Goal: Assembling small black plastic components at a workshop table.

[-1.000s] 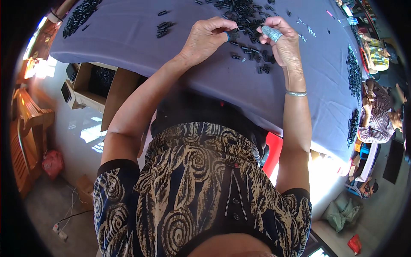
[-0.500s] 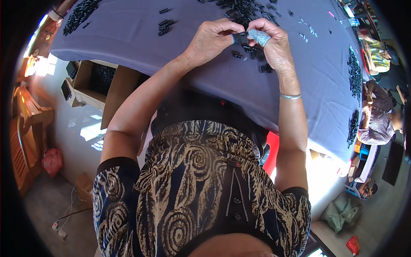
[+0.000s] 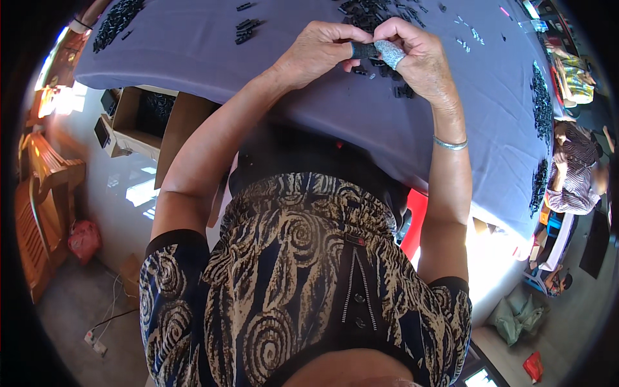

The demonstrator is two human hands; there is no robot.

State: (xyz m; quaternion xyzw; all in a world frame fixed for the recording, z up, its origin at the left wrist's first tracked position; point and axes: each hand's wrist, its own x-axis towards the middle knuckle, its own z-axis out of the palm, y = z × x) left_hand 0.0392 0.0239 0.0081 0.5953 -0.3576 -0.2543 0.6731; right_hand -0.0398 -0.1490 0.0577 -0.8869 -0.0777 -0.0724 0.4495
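Note:
My left hand (image 3: 308, 57) and my right hand (image 3: 427, 64) meet over the near part of a table, fingertips pinched together. A dark wrap (image 3: 362, 50) covers the left thumb and a speckled grey wrap (image 3: 391, 54) the right one. Between them is a small black part, mostly hidden by the fingers, which both hands seem to grip. Just beyond lies a heap of small black pieces (image 3: 356, 13). A few more black pieces (image 3: 404, 91) rest below the right hand, and a small group (image 3: 246, 30) sits to the left. Small clear bits (image 3: 475, 37) are scattered to the right.
A grey-purple cloth (image 3: 193, 55) covers the table. More black piles lie at the far left (image 3: 119, 22) and right edge (image 3: 541, 106). An open cardboard box (image 3: 169, 132) stands below the left edge. Two people, one in stripes (image 3: 576, 169), one in yellow (image 3: 577, 82), sit along the right.
Both hands stay joined at the fingertips. My right wrist has shifted right and the left fingers have curled under the part. The whole view has tilted slightly.

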